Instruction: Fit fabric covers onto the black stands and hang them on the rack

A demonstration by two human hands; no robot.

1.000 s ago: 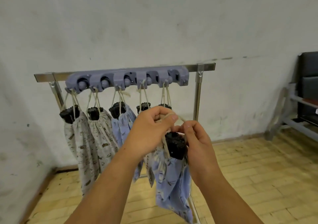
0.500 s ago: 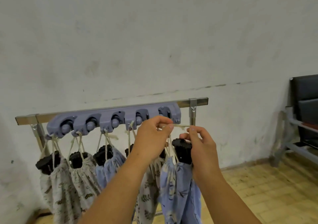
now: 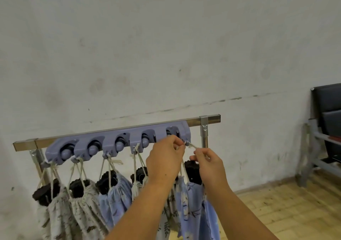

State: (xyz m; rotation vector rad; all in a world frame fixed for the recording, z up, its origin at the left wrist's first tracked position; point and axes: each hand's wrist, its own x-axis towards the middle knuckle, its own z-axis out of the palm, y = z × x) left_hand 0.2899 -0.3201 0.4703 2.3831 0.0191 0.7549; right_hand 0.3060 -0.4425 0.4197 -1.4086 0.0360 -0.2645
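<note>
- Two hands work at the right end of the rack (image 3: 212, 119). The left hand (image 3: 164, 158) pinches a cream drawstring (image 3: 192, 145) between thumb and forefinger, right at the last hook of the lavender hook strip (image 3: 134, 138). The right hand (image 3: 210, 164) pinches the same drawstring just beside it and a little lower, its other fingers curled.
- One black stand (image 3: 192, 171) hangs just under both hands, with its top showing between them. A blue floral fabric cover (image 3: 191, 212) is gathered round it and drops toward the bottom of the view. I cannot tell whether the loop is seated on the hook.
- Four more covered stands hang by their cords from the hooks to the left:
  - two in beige leaf-print covers (image 3: 55, 212) at the left end of the rack;
  - one in a plain-looking blue cover (image 3: 118, 193);
  - a fourth stand (image 3: 137, 175), partly hidden behind the left forearm.
- Round knobs sit in the strip's holders, and the strip is fixed along the rack's square metal bar, which rests on metal posts.
- Behind the rack is a stained whitish wall (image 3: 166, 46) with a faint dark line across it.
- Pale wood-block floor (image 3: 286, 212) shows at the lower right.
- A grey-framed seat with black cushions (image 3: 328, 101) stands at the right edge, well apart from the rack.
</note>
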